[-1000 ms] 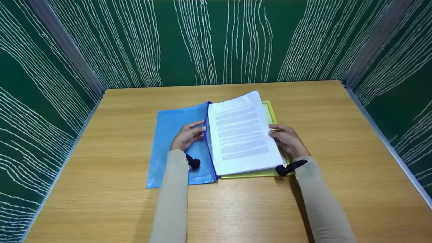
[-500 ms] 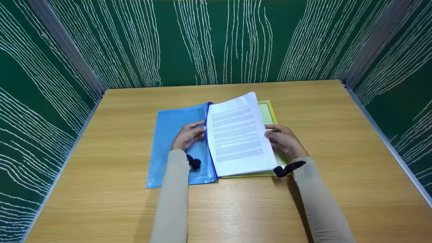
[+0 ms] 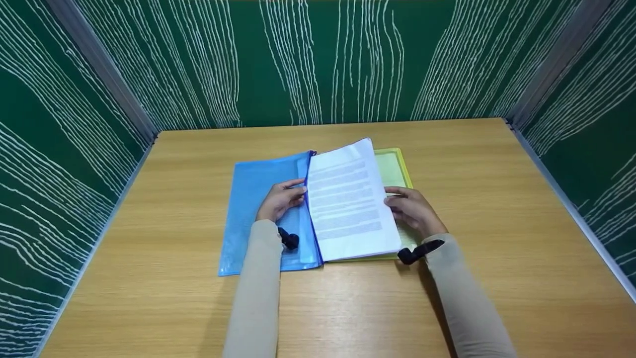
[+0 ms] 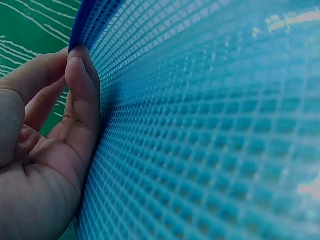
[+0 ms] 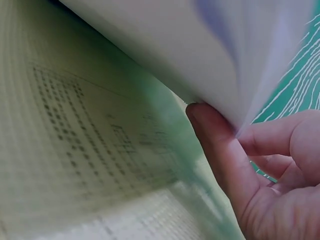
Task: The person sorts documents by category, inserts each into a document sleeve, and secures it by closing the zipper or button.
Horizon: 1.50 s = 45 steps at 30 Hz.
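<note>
A blue mesh zip pouch (image 3: pixel 251 186) lies left of centre on the table, its dark blue opening edge raised towards the right. My left hand (image 3: pixel 280 201) pinches that edge between thumb and fingers; the left wrist view shows the thumb against the mesh (image 4: pixel 210 130). A stack of printed papers (image 3: pixel 348 199) slants up from the opening, its left margin inside the pouch and showing faintly through the mesh. On the papers' right edge, my right hand (image 3: pixel 416 211) has a pinch grip, with the thumb (image 5: pixel 220 150) on the near side in the right wrist view.
Beneath the papers lies a yellow-edged mesh pouch (image 3: pixel 395 166), with printed sheets visible through it in the right wrist view. The wooden table (image 3: pixel 497 199) is bounded by green walls (image 3: pixel 427 30) with white wavy lines at the back and sides.
My right hand has moved left, sliding the papers further into the blue pouch. More of the yellow-edged pouch shows at the right. My left hand keeps its grip on the opening edge.
</note>
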Motion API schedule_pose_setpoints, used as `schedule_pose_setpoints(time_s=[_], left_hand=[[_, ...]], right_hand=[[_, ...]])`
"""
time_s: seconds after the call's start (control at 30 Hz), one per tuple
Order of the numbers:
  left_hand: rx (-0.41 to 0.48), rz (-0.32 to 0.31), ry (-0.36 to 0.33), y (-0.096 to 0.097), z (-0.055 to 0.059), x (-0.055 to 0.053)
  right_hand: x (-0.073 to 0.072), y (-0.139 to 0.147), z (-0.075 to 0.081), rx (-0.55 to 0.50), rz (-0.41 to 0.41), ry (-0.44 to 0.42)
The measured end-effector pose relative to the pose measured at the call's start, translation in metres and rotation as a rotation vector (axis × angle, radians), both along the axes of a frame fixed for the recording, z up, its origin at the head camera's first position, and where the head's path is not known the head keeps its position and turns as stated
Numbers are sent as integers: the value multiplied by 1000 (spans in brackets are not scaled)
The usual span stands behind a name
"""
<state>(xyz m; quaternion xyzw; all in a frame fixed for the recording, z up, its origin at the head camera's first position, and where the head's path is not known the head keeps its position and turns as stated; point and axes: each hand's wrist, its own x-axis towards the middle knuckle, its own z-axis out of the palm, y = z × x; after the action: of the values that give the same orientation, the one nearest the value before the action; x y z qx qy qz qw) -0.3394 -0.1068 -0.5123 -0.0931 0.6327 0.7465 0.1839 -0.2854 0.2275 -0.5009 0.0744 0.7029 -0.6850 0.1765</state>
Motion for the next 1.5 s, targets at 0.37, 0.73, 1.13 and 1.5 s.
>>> schedule_pose_setpoints(time_s=[0.37, 0.73, 1.13, 1.5], left_hand=[[-85, -30, -23, 3, 7, -2], [-90, -27, -31, 4, 7, -2], [-64, -12, -38, 5, 6, -2], [-22, -14, 3, 5, 2, -2]], right_hand=[[5, -6, -1, 23, 12, -3], [6, -12, -2, 16, 8, 14], [5, -27, -4, 21, -28, -8], [4, -35, 0, -2, -17, -1]])
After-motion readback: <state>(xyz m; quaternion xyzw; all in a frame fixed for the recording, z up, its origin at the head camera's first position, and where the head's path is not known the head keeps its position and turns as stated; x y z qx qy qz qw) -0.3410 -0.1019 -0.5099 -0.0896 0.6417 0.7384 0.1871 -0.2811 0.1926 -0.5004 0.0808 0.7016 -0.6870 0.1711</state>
